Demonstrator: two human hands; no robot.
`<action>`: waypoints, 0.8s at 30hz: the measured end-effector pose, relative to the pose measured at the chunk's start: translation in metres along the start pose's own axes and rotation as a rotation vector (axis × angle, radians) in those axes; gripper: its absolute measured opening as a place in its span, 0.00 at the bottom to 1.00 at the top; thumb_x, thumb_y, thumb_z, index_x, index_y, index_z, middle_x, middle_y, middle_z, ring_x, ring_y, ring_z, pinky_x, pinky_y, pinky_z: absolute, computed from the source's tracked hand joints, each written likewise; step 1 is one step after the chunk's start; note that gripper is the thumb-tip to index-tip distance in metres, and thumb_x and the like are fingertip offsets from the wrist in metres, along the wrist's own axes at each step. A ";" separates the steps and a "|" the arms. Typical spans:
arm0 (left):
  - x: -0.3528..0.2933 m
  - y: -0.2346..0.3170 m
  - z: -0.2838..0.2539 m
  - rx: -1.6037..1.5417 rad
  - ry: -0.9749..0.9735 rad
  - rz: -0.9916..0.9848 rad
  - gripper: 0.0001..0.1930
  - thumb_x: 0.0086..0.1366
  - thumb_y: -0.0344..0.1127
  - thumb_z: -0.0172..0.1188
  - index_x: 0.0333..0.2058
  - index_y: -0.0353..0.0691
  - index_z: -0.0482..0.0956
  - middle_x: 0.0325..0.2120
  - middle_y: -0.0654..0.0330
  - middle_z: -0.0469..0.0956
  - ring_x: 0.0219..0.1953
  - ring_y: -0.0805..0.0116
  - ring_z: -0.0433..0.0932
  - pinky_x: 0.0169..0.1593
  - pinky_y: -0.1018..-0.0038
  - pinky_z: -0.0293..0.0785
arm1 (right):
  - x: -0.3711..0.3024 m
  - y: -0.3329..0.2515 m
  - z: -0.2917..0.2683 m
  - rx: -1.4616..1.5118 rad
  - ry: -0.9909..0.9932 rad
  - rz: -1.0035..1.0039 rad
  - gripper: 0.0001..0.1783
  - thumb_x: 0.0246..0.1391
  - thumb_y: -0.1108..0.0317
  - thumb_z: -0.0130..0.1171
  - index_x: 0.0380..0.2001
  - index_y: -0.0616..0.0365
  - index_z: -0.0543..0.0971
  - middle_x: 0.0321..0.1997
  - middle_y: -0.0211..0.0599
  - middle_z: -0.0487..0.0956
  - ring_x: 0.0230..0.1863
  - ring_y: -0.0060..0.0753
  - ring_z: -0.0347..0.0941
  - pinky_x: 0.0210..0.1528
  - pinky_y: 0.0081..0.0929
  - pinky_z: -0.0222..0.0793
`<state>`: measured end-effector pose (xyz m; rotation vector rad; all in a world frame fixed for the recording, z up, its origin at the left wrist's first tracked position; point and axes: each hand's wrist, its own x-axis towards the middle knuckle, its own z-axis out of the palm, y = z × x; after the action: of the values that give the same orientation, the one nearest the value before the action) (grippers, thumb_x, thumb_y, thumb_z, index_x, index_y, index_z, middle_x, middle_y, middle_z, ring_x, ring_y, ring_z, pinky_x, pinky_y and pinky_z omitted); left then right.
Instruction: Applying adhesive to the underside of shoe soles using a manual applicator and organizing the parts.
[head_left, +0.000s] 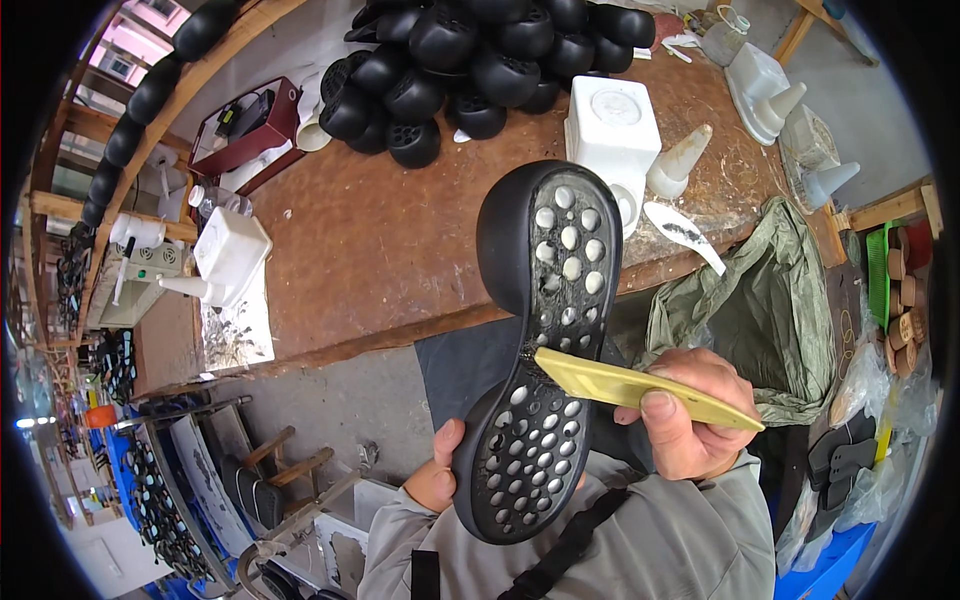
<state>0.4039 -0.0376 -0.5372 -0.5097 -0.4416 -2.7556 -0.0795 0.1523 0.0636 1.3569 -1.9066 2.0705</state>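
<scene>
A black shoe sole (560, 305) stands tilted in front of me, its underside facing up toward the camera. That side carries many round pale spots inside a raised rim. My left hand (435, 478) grips its lower end at the left edge, the thumb showing and the other fingers mostly hidden behind it. My right hand (692, 440) is closed around the handle of a yellow brush (600, 378). The brush's dark bristles touch the sole's narrow middle, near its left rim.
A brown worktable (400, 240) lies beyond, with a pile of black soles (450, 75) at the back. White square bottles (612, 120), a cone-shaped nozzle (680, 165) and a white spoon-shaped piece (685, 232) stand right. A green sack (690, 315) gapes beside my right hand.
</scene>
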 end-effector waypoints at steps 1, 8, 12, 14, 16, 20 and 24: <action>0.015 0.004 0.014 -0.019 -0.011 -0.006 0.41 0.59 0.63 0.43 0.63 0.43 0.47 0.57 0.44 0.57 0.49 0.44 0.69 0.49 0.59 0.69 | -0.004 0.000 -0.001 -0.018 0.015 -0.015 0.11 0.42 0.80 0.62 0.32 0.73 0.75 0.21 0.42 0.77 0.16 0.31 0.74 0.16 0.22 0.68; 0.187 -0.037 0.168 -0.123 0.011 -0.056 0.41 0.59 0.64 0.41 0.62 0.40 0.48 0.56 0.43 0.60 0.51 0.45 0.69 0.53 0.59 0.66 | -0.023 -0.001 0.002 -0.040 0.007 -0.061 0.11 0.41 0.81 0.61 0.31 0.74 0.75 0.19 0.44 0.76 0.14 0.31 0.73 0.14 0.22 0.67; 0.315 -0.065 0.271 -0.180 0.037 -0.077 0.42 0.59 0.65 0.39 0.62 0.38 0.50 0.56 0.43 0.62 0.53 0.46 0.68 0.56 0.59 0.64 | -0.026 -0.008 0.009 0.008 0.016 -0.099 0.11 0.40 0.81 0.62 0.31 0.74 0.75 0.20 0.44 0.76 0.14 0.31 0.73 0.14 0.22 0.67; 0.382 -0.062 0.318 -0.216 0.042 -0.093 0.43 0.59 0.66 0.39 0.62 0.37 0.50 0.56 0.43 0.63 0.54 0.47 0.67 0.57 0.59 0.63 | -0.027 -0.014 0.008 0.005 0.004 -0.096 0.11 0.40 0.81 0.62 0.31 0.74 0.75 0.20 0.44 0.76 0.14 0.31 0.73 0.14 0.22 0.67; 0.442 -0.061 0.364 -0.241 0.051 -0.091 0.43 0.59 0.66 0.38 0.62 0.36 0.51 0.55 0.44 0.63 0.55 0.47 0.67 0.59 0.59 0.61 | -0.028 -0.014 0.010 0.016 -0.060 -0.125 0.11 0.40 0.81 0.62 0.31 0.75 0.75 0.20 0.44 0.77 0.14 0.30 0.73 0.14 0.22 0.68; 0.499 -0.053 0.412 -0.187 0.181 -0.134 0.43 0.59 0.65 0.37 0.61 0.34 0.53 0.55 0.44 0.65 0.55 0.51 0.67 0.60 0.60 0.60 | -0.034 -0.013 0.011 0.016 -0.040 -0.161 0.11 0.40 0.81 0.62 0.30 0.75 0.75 0.20 0.44 0.77 0.14 0.29 0.73 0.14 0.22 0.68; 0.501 -0.056 0.412 -0.096 0.177 -0.042 0.42 0.59 0.64 0.38 0.61 0.34 0.53 0.56 0.47 0.64 0.56 0.56 0.67 0.61 0.64 0.60 | -0.034 -0.020 0.014 0.059 -0.102 -0.220 0.13 0.38 0.81 0.63 0.31 0.76 0.75 0.20 0.44 0.77 0.14 0.28 0.72 0.13 0.21 0.67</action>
<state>0.0598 0.0390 0.0101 -0.2777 -0.2826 -2.8415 -0.0396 0.1632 0.0575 1.6324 -1.6538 2.0020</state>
